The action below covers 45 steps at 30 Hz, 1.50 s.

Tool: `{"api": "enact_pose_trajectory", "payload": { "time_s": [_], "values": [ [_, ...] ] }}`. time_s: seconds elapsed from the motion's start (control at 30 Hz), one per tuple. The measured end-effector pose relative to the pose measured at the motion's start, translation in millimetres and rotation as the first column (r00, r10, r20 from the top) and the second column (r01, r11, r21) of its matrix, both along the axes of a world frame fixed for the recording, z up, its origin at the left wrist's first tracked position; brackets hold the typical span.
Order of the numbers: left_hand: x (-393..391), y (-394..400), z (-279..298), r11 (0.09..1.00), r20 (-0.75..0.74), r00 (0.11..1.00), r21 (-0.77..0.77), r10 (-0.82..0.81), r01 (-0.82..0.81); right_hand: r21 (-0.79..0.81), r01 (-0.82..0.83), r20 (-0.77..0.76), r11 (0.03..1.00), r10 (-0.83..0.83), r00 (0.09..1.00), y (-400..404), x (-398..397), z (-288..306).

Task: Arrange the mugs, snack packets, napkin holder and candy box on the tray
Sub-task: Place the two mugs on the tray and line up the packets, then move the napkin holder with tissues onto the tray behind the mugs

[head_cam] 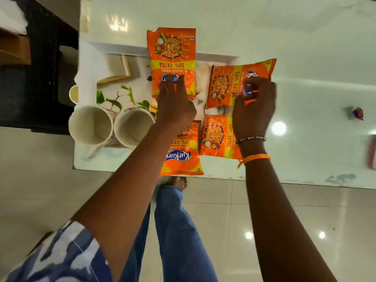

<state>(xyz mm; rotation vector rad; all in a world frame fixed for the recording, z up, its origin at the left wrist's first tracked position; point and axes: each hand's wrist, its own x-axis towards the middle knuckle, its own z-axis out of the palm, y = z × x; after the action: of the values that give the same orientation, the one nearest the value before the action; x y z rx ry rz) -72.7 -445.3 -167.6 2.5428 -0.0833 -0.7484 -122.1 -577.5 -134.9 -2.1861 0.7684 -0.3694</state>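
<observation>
On the tray's [87, 159] left end stand two empty mugs [91, 125], side by side. To their right lie four orange snack packets. The left hand [174, 104] presses flat, fingers spread, on the far-left packet [172, 58]; the right hand [254, 110] pinches the far-right packet [225, 84].

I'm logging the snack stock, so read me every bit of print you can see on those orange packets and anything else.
"Kurkure": near-left packet.
"50% EXTRA", "MASALA MUNCH", "5": far-left packet under the left hand.
"50% EXTRA", "5": far-right packet pinched by the right hand.
"50% EXTRA": near-right packet.
Finer print: too small.
Mugs, candy: no readable text.
</observation>
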Motion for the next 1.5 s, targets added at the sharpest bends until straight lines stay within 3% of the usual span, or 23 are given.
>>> {"api": "enact_pose_trajectory", "payload": {
  "time_s": [0.1, 0.2, 0.3, 0.6, 0.73, 0.9, 1.03, 1.23, 1.37, 1.5],
  "values": [
    [17.5, 10.3, 3.0, 0.995, -0.028, 0.997, 0.064, 0.076, -0.074, 0.135, -0.270, -0.141, 0.953, 0.288, 0.947, 34.1, 14.5, -9.0],
    [29.6, 13.6, 5.3, 0.996, -0.111, 0.993, 0.084, 0.050, -0.040, 0.203, -0.418, -0.297, 0.886, 0.462, 0.835, 52.6, 27.7, -24.3],
    [32.3, 10.4, 7.7, 0.999, -0.136, 0.991, 0.039, 0.000, 0.005, 0.196, -0.437, -0.392, 0.878, 0.478, 0.786, 55.8, 34.8, -34.2],
    [28.8, 8.7, 9.0, 0.991, -0.106, 0.990, -0.101, -0.095, 0.084, 0.154, -0.374, -0.412, 0.914, 0.404, 0.817, 47.8, 31.0, -33.3],
    [32.2, 23.6, 24.9, 0.983, -0.129, 0.992, -0.184, 0.005, -0.029, 0.126, -0.355, -0.315, 0.926, 0.377, 0.871, 63.1, 32.0, -21.4],
    [30.5, 75.1, 57.1, 0.907, -0.102, 0.975, -0.357, 0.199, -0.223, 0.272, -0.302, -0.218, 0.914, 0.364, 0.906, 111.4, 42.0, 3.8],
    [36.0, 147.0, 81.4, 0.777, -0.132, 0.901, -0.465, 0.413, -0.424, 0.380, -0.323, -0.154, 0.867, 0.403, 0.902, 177.0, 64.7, 25.9],
    [57.0, 263.8, 102.0, 0.665, -0.095, 0.796, -0.495, 0.598, -0.559, 0.440, -0.447, -0.086, 0.779, 0.532, 0.842, 290.2, 110.5, 51.0],
    [80.2, 329.7, 102.9, 0.599, -0.067, 0.713, -0.491, 0.697, -0.632, 0.386, -0.497, -0.091, 0.778, 0.568, 0.818, 354.9, 146.8, 56.3],
    [100.7, 373.9, 90.4, 0.574, -0.125, 0.677, -0.433, 0.726, -0.695, 0.161, -0.576, -0.210, 0.801, 0.598, 0.773, 392.1, 173.4, 42.8]
  ]
}}
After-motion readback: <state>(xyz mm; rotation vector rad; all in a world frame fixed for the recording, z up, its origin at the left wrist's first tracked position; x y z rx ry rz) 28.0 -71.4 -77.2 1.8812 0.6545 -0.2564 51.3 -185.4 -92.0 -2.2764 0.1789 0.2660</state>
